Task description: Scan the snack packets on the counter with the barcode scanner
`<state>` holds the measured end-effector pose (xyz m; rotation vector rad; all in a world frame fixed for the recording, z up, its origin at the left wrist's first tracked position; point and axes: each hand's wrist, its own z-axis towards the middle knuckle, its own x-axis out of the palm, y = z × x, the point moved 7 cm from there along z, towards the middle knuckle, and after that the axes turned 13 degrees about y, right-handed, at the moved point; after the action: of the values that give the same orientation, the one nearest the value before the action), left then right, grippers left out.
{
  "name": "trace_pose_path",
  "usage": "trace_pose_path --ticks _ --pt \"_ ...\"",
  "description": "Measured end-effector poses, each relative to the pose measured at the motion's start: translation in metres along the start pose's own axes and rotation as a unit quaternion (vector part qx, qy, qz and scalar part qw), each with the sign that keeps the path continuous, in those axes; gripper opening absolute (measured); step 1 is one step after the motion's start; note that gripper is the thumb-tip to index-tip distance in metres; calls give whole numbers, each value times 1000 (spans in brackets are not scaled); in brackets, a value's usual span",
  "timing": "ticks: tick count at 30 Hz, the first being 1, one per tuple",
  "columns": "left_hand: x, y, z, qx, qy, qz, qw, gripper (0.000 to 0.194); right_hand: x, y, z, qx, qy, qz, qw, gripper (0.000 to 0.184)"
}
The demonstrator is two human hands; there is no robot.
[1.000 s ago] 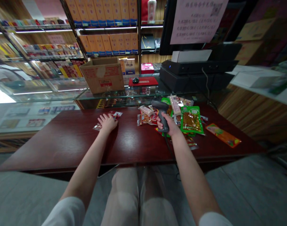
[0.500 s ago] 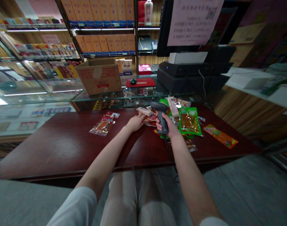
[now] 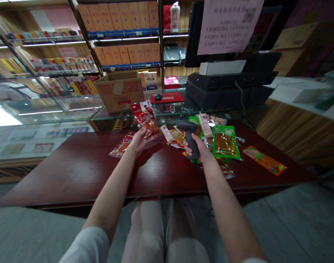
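My left hand [image 3: 139,140] is closed on the lower edge of a red snack packet [image 3: 145,118] with a clear window, raised upright above the table. Under and left of it lies a similar snack packet [image 3: 121,145], partly covered by my hand. My right hand [image 3: 198,148] grips a dark grey barcode scanner [image 3: 192,140], its head pointing left. Just left of the scanner are a whitish packet [image 3: 167,134] and a red-and-yellow packet [image 3: 179,137]. To the scanner's right lies a heap with a green snack packet [image 3: 226,141] and a pale packet [image 3: 205,125].
On the dark red table [image 3: 82,164], an orange packet [image 3: 264,159] lies at the right. Behind stand an open cardboard box [image 3: 120,91], a red tray [image 3: 168,97] and a black cash register unit [image 3: 224,89]. The scanner's cable hangs over the front edge.
My left hand has moved left from the heap, lifting a red snack packet to above the other packet on the left. My right hand still holds the barcode scanner in about the same place.
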<state>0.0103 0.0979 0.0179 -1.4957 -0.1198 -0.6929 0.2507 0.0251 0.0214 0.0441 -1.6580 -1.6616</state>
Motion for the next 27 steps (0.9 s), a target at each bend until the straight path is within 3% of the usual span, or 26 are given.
trace_pose_path --ticks 4,8,11,14,16,20,22,24,27 --pt "-8 14 -8 2 -10 -34 999 34 5 -22 8 50 -6 -39 998 44" --pt "-2 13 -12 4 31 -49 998 58 7 -27 8 67 -1 -44 997 44" --pt "-3 13 -10 5 35 -48 998 50 7 -26 7 76 8 -31 997 43" --pt "-11 19 -5 20 15 -38 999 29 7 -26 6 78 10 -21 997 43" --pt "-16 25 -1 26 0 -22 999 24 7 -27 6 76 13 -19 997 44" --pt "-32 32 4 18 -81 63 995 48 7 -27 7 73 19 -22 997 45" --pt "-40 22 1 46 -146 194 969 61 8 -28 7 75 20 -23 997 44" --pt "-38 4 -5 105 -187 361 908 69 9 -28 7 78 19 -23 997 44" --pt "-23 -13 -14 192 -185 523 810 73 9 -28 7 79 13 -27 996 45"
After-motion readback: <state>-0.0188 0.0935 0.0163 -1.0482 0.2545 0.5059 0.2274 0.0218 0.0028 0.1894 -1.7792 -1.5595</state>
